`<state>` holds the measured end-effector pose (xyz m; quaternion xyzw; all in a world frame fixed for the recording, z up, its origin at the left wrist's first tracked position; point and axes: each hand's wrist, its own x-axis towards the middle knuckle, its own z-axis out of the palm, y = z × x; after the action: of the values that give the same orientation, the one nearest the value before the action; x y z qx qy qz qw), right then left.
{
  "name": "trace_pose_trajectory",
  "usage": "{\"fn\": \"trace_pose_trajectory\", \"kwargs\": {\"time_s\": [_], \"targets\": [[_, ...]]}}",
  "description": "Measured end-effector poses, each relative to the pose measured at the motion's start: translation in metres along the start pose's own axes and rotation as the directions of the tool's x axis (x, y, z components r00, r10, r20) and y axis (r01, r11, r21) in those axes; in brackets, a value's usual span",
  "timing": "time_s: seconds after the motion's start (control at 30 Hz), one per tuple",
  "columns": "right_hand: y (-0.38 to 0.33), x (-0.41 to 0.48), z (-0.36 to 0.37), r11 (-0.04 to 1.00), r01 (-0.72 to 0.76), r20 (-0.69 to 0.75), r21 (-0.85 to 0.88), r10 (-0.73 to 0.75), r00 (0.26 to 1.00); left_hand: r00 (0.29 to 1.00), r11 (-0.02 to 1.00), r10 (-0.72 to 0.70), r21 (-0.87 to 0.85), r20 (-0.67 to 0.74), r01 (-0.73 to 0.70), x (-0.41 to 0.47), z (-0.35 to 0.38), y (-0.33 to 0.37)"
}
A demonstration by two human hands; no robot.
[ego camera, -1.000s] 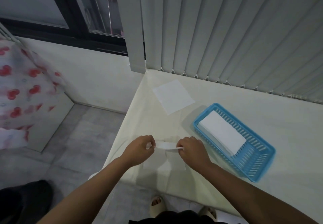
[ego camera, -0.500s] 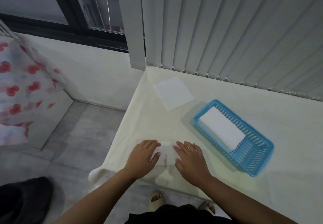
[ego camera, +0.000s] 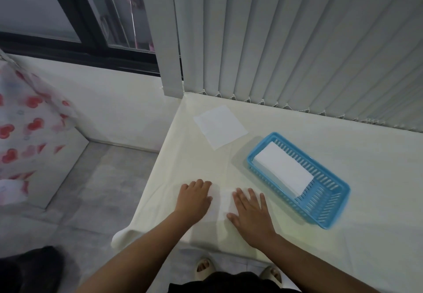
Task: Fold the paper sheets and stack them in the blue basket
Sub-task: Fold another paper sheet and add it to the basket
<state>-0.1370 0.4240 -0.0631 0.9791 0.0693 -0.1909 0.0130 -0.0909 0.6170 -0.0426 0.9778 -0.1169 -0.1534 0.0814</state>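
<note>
Two hands lie flat, fingers spread, on the sheet being folded (ego camera: 220,201) near the front edge of the table (ego camera: 366,160): the left hand (ego camera: 194,197) presses its left part and the right hand (ego camera: 250,211) its right part, neither gripping anything. At least one folded sheet (ego camera: 283,170) already lies in the blue basket (ego camera: 329,212), just right of the hands. One unfolded sheet (ego camera: 219,126) waits near the far corner, so the task appears roughly mid-way: finish this fold, transfer it, then fold the remaining sheet.
</note>
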Motion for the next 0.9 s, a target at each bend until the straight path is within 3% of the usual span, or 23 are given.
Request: {"fn": "trace_pose_trajectory", "kwargs": {"time_s": [0.17,0.23,0.4,0.5,0.57,0.63,0.73,0.9], "targets": [[0.009,-0.004,-0.012,0.998,-0.020,-0.126,0.052,0.026,0.992,0.959,1.000,0.009,-0.001,0.282,-0.009,0.024,-0.022,0.002],[0.011,-0.008,-0.021,0.997,-0.025,-0.172,0.076,0.037,0.984,0.945,1.000,0.012,-0.027,0.327,-0.003,0.027,-0.029,0.003],[0.011,-0.015,-0.039,0.954,0.032,-0.273,0.299,0.054,0.960,0.974,0.961,-0.044,-0.257,0.222,0.102,0.028,-0.051,-0.001],[0.005,-0.016,-0.051,0.865,0.014,-0.305,0.501,0.162,0.939,0.986,0.837,-0.133,-0.521,0.101,0.166,0.025,-0.066,-0.002],[-0.001,-0.014,-0.060,0.715,-0.056,-0.215,0.697,0.283,0.935,0.978,0.678,-0.197,-0.710,0.071,0.189,0.022,-0.071,0.002],[-0.008,-0.011,-0.073,0.464,-0.161,-0.017,0.871,0.356,0.934,0.964,0.434,-0.248,-0.878,0.099,0.202,0.018,-0.073,0.009],[-0.015,-0.012,-0.092,0.147,-0.294,0.244,0.945,0.283,0.927,0.952,0.108,-0.270,-0.978,0.143,0.177,0.011,-0.077,0.026],[-0.008,-0.007,-0.099,-0.421,-0.346,0.410,0.839,0.069,0.909,0.965,-0.034,-0.235,-0.993,0.116,0.111,0.009,-0.079,0.058]]}}
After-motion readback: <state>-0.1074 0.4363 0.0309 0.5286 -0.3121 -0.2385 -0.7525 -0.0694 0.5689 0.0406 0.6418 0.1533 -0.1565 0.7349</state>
